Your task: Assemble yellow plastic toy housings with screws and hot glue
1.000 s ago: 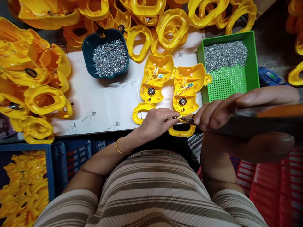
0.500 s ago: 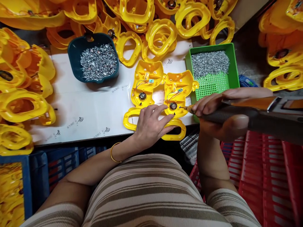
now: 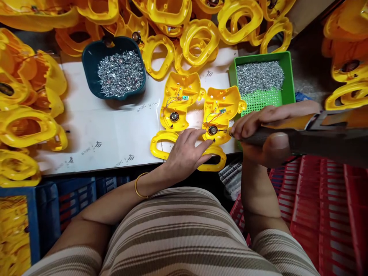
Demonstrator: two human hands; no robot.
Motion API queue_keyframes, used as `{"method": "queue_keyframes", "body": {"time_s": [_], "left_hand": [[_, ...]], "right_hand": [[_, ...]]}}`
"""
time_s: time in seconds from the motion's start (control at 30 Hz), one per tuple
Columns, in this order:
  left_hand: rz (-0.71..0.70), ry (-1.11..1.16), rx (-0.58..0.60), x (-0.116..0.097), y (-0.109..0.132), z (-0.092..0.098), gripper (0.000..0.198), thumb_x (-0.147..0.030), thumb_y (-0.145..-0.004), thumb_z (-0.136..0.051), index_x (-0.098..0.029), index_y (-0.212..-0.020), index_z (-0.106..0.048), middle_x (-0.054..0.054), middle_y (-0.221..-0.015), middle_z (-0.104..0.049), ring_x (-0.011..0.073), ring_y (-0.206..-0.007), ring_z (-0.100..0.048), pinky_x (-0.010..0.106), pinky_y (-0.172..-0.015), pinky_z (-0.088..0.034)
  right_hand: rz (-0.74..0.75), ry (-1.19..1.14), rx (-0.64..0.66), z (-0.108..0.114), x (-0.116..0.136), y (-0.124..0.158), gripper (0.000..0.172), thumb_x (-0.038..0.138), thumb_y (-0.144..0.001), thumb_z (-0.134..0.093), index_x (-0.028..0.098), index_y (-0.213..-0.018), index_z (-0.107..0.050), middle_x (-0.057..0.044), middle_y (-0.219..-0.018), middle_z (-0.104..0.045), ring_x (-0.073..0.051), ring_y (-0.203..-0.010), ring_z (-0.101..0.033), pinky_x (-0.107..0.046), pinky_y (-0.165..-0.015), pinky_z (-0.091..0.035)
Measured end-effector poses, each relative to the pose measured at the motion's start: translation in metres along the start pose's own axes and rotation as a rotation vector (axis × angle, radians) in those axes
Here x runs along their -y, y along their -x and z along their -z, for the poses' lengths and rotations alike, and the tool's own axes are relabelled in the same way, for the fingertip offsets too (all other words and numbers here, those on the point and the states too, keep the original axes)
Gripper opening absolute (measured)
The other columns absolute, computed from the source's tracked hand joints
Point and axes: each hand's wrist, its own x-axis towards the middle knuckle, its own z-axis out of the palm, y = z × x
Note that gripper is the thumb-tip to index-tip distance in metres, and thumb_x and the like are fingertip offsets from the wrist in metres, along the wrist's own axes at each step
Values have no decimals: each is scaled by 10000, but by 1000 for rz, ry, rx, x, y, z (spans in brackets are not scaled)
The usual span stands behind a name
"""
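Observation:
Two yellow plastic shell halves, a left shell (image 3: pixel 169 92) and a right shell (image 3: pixel 220 96), lie open side up. Each holds wires, a small green circuit board and a round black speaker (image 3: pixel 212 130). Yellow oval handle loops form their near ends. My left hand (image 3: pixel 185 153) holds the near left edge of the right shell, with the forefinger and thumb on it close to the speaker. Closed around a black and orange electric screwdriver (image 3: pixel 301 134) is my right hand (image 3: pixel 267 134). The screwdriver's bit points left, its tip at the speaker's right edge.
A dark teal bin (image 3: pixel 86 73) of screws stands left on the white board (image 3: pixel 86 126). Behind my right hand is a green basket (image 3: pixel 291 76) of small metal parts. Yellow shells (image 3: pixel 31 92) pile up left, behind and right. A red crate (image 3: pixel 316 207) and blue crate (image 3: pixel 34 222) flank me.
The screwdriver has moved slightly left, its tip now at the speaker's edge. The right shell sits a little farther from the left one. My left hand has shifted slightly right.

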Motion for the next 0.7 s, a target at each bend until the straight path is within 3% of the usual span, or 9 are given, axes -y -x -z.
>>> {"method": "queue_keyframes", "body": {"time_s": [0.1,0.17,0.33,0.43,0.57,0.7], "left_hand": [[-3,30,-9,-1,0,-2,301,-339,-879,-681,-126,-1092,-692,154,-1156,-599,278,-1073,-557,427,-934,-513],[-3,61,-18,-1,1,-5,317,-330,-873,-689,-115,-1105,-680,158,-1153,-593,277,-1065,-565,421,-925,-526],[96,135,60,-6,1,-10,329,-283,-877,-689,-117,-1153,-621,163,-1238,-560,261,-1109,-575,401,-928,-537],[111,104,106,-9,-3,-5,356,-322,-869,-700,-125,-1152,-609,160,-1263,-562,272,-1108,-566,419,-924,-519],[83,21,186,-10,-9,-1,314,-354,-894,-662,-136,-1117,-621,132,-1172,-615,262,-1009,-565,396,-853,-501],[28,-50,186,-16,-14,-1,297,-422,-879,-674,-141,-972,-664,122,-1081,-651,259,-930,-572,363,-758,-478]], "right_hand": [[311,-57,112,-10,2,-10,175,379,-802,-640,269,-739,-520,88,-466,-419,-94,-301,-432,-240,-299,-411],[371,-72,179,-14,0,-13,122,335,-808,-609,266,-757,-523,95,-445,-405,-92,-270,-392,-228,-267,-386],[298,-25,152,2,-9,-15,282,487,-729,-703,301,-915,-602,86,-428,-464,-143,-262,-384,-294,-248,-348],[343,-85,152,12,-8,-21,420,509,-664,-757,340,-1031,-645,94,-434,-484,-133,-258,-361,-288,-246,-335],[308,-106,218,9,0,-28,307,516,-723,-712,341,-970,-661,88,-443,-441,-109,-282,-339,-281,-289,-371],[224,-61,63,4,4,-23,276,424,-668,-800,295,-851,-639,74,-485,-455,-124,-327,-410,-311,-334,-433]]}}
